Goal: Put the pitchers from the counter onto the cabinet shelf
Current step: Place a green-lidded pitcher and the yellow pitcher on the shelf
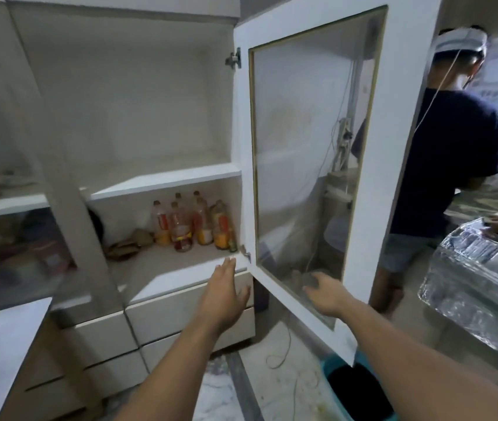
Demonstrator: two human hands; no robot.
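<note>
Cabinet door swung open. Right hand grasping door's lower edge. Left hand flat, fingers released, near lower shelf holding bottles.

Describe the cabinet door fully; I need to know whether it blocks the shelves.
The door is white-framed with a large clear pane edged in a thin tan trim. It is swung wide open to the right, hung on metal hinges at its left edge. The right hand grips its lower frame, fingers behind the glass. The left hand hovers open by the lower shelf, apart from the door. Both shelves lie unblocked.
</note>
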